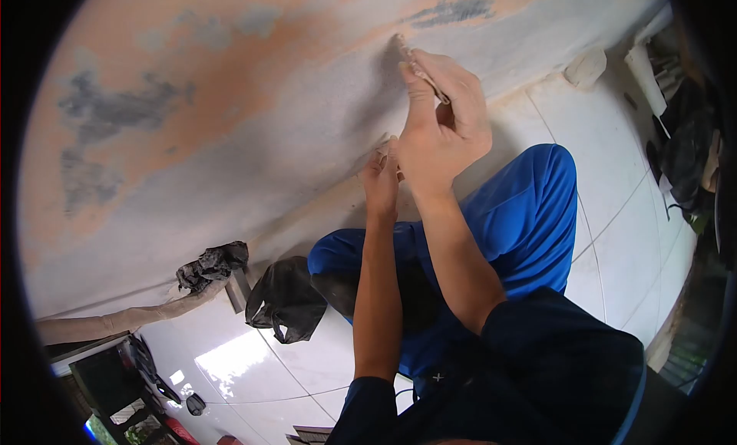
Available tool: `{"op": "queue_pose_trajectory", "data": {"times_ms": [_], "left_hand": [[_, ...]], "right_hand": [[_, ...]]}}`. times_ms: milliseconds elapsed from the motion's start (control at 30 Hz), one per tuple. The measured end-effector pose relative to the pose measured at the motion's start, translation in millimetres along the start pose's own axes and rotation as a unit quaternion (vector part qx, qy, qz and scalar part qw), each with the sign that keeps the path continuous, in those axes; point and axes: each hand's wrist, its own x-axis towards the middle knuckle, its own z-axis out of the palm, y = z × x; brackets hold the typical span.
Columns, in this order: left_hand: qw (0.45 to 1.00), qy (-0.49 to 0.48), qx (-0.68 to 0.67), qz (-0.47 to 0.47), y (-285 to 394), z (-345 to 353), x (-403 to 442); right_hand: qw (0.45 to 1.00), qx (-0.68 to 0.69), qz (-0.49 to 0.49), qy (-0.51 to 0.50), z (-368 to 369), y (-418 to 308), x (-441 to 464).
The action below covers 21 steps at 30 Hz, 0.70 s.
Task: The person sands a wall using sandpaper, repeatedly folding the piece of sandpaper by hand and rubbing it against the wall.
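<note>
My right hand [445, 123] is raised near the patchy orange, grey and white wall [253, 84], its fingers closed round a thin, dusty tool [430, 83] whose tip points at the wall. What kind of tool it is cannot be made out. Lower and to the left, my left hand [381, 173] is closed on a small pale thing [385, 142] close against the wall's lower part; its shape is mostly hidden by the fingers.
My blue-trousered legs [530, 207] are bent on the white tiled floor [614, 215]. A black plastic bag [288, 299] and crumpled black plastic [213, 265] lie at the left, by a rolled cloth [138, 316]. Dark items [687, 153] stand at the right.
</note>
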Motion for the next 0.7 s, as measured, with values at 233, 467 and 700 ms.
{"op": "queue_pose_trajectory", "data": {"times_ms": [233, 467, 700], "left_hand": [[1.000, -0.007, 0.016, 0.018, -3, -2, 2], [0.999, -0.010, 0.023, 0.024, -2, -6, -1], [0.999, -0.011, 0.024, 0.030, -3, -3, 1]], "right_hand": [[0.986, 0.023, -0.106, -0.125, 18, 9, -21], [0.999, 0.009, -0.046, -0.023, 20, 7, -14], [0.999, -0.002, -0.040, 0.009, 8, 1, 0]]}}
